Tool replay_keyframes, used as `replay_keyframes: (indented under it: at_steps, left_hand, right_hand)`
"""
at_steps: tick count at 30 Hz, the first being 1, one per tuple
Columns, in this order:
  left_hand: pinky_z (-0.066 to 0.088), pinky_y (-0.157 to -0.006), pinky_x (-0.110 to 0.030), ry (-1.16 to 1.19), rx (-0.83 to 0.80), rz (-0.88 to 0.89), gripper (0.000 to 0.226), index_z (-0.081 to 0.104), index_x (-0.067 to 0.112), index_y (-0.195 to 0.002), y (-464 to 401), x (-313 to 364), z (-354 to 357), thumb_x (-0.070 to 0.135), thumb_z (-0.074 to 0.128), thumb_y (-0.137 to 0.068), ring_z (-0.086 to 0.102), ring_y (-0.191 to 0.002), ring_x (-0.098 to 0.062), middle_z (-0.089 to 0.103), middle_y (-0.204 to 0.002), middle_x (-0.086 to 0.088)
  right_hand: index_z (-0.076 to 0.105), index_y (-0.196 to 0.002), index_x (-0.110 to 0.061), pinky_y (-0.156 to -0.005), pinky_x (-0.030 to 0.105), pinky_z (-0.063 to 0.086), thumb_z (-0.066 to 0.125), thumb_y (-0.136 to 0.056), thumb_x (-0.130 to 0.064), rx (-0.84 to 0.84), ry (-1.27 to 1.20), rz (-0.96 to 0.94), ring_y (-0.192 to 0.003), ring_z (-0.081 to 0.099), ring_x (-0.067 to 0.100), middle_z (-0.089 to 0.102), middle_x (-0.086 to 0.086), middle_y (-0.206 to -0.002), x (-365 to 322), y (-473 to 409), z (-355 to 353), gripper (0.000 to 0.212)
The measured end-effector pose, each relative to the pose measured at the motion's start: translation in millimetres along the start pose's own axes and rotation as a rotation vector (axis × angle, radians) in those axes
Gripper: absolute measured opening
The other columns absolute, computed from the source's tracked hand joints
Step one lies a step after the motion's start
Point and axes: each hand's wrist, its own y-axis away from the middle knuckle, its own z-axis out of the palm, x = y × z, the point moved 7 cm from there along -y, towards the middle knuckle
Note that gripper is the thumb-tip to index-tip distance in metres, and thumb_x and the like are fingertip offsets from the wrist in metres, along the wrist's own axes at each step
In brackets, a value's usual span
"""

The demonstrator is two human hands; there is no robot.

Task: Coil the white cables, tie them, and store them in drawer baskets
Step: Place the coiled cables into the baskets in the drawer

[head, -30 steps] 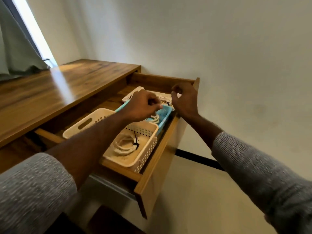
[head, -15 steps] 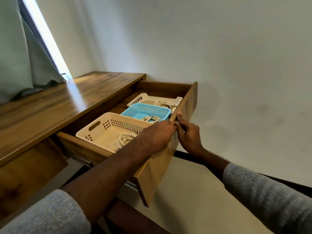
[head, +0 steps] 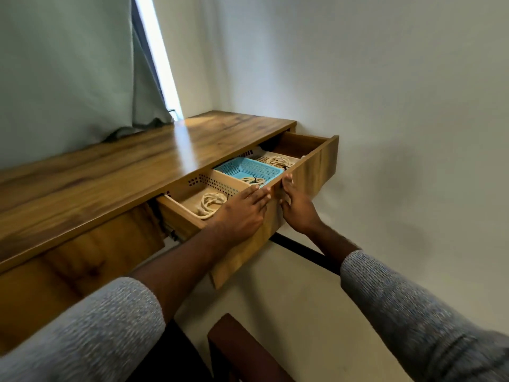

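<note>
I see both hands flat, fingers spread: left hand (head: 242, 213) and right hand (head: 296, 209) on the drawer front (head: 308, 175), gripping nothing.

Daylight from the window gap (head: 158, 51) glares on the blurred desktop (head: 192, 139).

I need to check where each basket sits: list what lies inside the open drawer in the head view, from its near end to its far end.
Cream basket with a coiled cable → blue basket with a tied cable → far cream basket with a coiled cable.
</note>
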Motion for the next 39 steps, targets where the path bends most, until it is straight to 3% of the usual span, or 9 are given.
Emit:
replay_keyframes:
  at_steps: [3, 7, 13, 18, 21, 29, 39]
  left_hand:
    - [-0.011, -0.119, -0.047, -0.023, -0.068, -0.054, 0.056, 0.020, 0.001, -0.155, 25.6, -11.7, 33.4, 0.025, 0.027, -0.105, 0.005, -0.154, -0.031, 0.013, -0.164, -0.019]
    - [-0.006, -0.123, -0.047, 0.021, -0.201, -0.163, 0.059, 0.006, 0.003, -0.157, 60.4, -28.7, 78.2, 0.024, 0.027, -0.106, -0.001, -0.154, -0.027, -0.001, -0.166, -0.015]
    - [-0.001, -0.125, -0.044, 0.077, -0.302, -0.265, 0.060, -0.002, 0.005, -0.157, 112.9, -53.0, 118.3, 0.026, 0.020, -0.106, -0.006, -0.154, -0.025, -0.007, -0.166, -0.014]
    - [-0.004, -0.125, -0.040, 0.151, -0.354, -0.362, 0.063, -0.004, 0.007, -0.157, 143.9, -70.3, 140.2, 0.028, 0.023, -0.105, -0.008, -0.154, -0.022, -0.009, -0.167, -0.010]
    - [-0.008, -0.121, -0.037, 0.182, -0.372, -0.411, 0.066, -0.005, 0.011, -0.158, 155.7, -79.2, 149.1, 0.036, 0.026, -0.105, -0.007, -0.154, -0.018, -0.008, -0.167, -0.006]
    - [-0.007, -0.124, -0.044, 0.041, -0.428, -0.348, 0.068, -0.004, 0.009, -0.158, 150.2, -78.4, 152.5, 0.040, 0.022, -0.103, -0.007, -0.154, -0.021, -0.007, -0.167, -0.009]
    - [-0.004, -0.125, -0.041, 0.040, -0.453, -0.314, 0.066, 0.001, 0.012, -0.159, 146.7, -83.5, 148.4, 0.040, 0.023, -0.103, -0.003, -0.154, -0.019, -0.003, -0.167, -0.007]
  right_hand:
    - [0.008, -0.162, -0.016, -0.123, 0.040, 0.024, 0.048, -0.105, -0.017, -0.070, 0.016, 0.010, -0.153, 0.022, 0.028, 0.015, 0.007, -0.168, -9.3, -28.1, 29.0, 0.069]
    - [-0.003, -0.161, -0.012, -0.126, 0.042, 0.016, 0.046, -0.105, -0.016, -0.183, 0.065, 0.015, -0.156, 0.007, 0.026, -0.001, 0.008, -0.170, -23.4, -53.6, 69.4, 0.075]
    - [0.006, -0.159, -0.003, -0.125, 0.031, 0.007, 0.048, -0.104, -0.012, -0.299, 0.105, -0.015, -0.156, 0.001, 0.024, 0.002, 0.014, -0.169, -51.3, -72.8, 131.2, 0.070]
    - [0.001, -0.160, -0.003, -0.126, 0.042, 0.011, 0.045, -0.103, -0.010, -0.367, 0.184, -0.022, -0.156, -0.003, 0.027, -0.005, 0.016, -0.168, -70.2, -89.5, 163.9, 0.072]
    - [0.000, -0.160, -0.002, -0.125, 0.039, 0.009, 0.041, -0.104, -0.007, -0.376, 0.203, -0.008, -0.156, -0.003, 0.030, -0.005, 0.017, -0.168, -74.2, -96.9, 175.9, 0.070]
    - [-0.006, -0.160, -0.005, -0.123, 0.041, 0.010, 0.040, -0.101, -0.003, -0.419, 0.207, 0.026, -0.155, 0.002, 0.035, -0.010, 0.016, -0.168, -70.9, -100.8, 185.7, 0.075]
    - [-0.008, -0.159, -0.005, -0.123, 0.046, 0.016, 0.036, -0.105, -0.008, -0.444, 0.242, 0.084, -0.153, 0.011, 0.041, -0.012, 0.016, -0.168, -78.9, -102.6, 183.6, 0.070]
